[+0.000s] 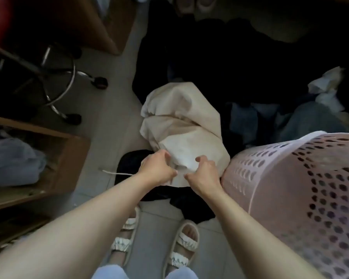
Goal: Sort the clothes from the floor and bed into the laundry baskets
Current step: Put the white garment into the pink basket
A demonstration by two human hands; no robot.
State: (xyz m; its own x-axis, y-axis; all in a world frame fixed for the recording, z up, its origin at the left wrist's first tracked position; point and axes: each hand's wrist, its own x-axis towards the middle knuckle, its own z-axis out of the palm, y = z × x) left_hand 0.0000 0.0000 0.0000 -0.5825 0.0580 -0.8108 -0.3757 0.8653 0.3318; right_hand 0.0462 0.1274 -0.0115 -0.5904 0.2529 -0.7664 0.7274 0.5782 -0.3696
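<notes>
Both forearms reach down over sandalled feet. Left hand (156, 168) and right hand (203, 174), fingers curled, pinch near edge of beige garment (181, 121); garment bunched over dark clothes (165, 190) on floor (113, 109), touching pink laundry basket (290, 178) at right.

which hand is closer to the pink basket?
Right. The right hand grips the beige cloth garment just beside the pink perforated plastic laundry basket; the left hand grips the same garment farther away, on the far side of the right.
</notes>
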